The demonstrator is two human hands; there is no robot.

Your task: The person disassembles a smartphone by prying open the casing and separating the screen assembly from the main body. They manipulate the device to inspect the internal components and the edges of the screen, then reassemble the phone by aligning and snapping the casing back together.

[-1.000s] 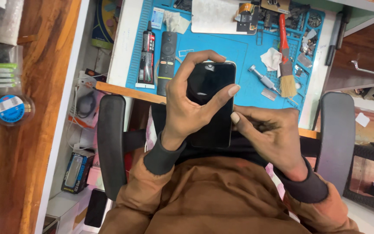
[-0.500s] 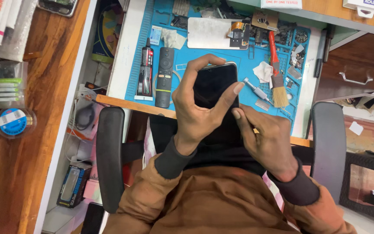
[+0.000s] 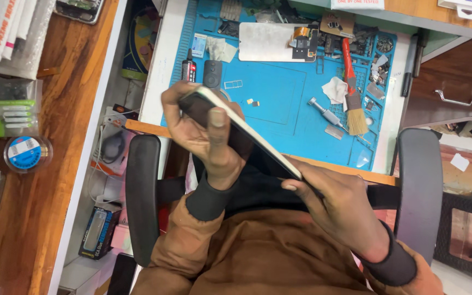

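— What's at centre frame?
— A smartphone point(image 3: 241, 134), tilted edge-on, gripped between both hands above the blue repair mat point(image 3: 279, 93).
— How are the fingers set?
— The left hand point(image 3: 203, 136) wraps its upper end, thumb pressed flat; the right hand point(image 3: 340, 205) pinches the lower corner, seemingly steadying the edge for inspection.
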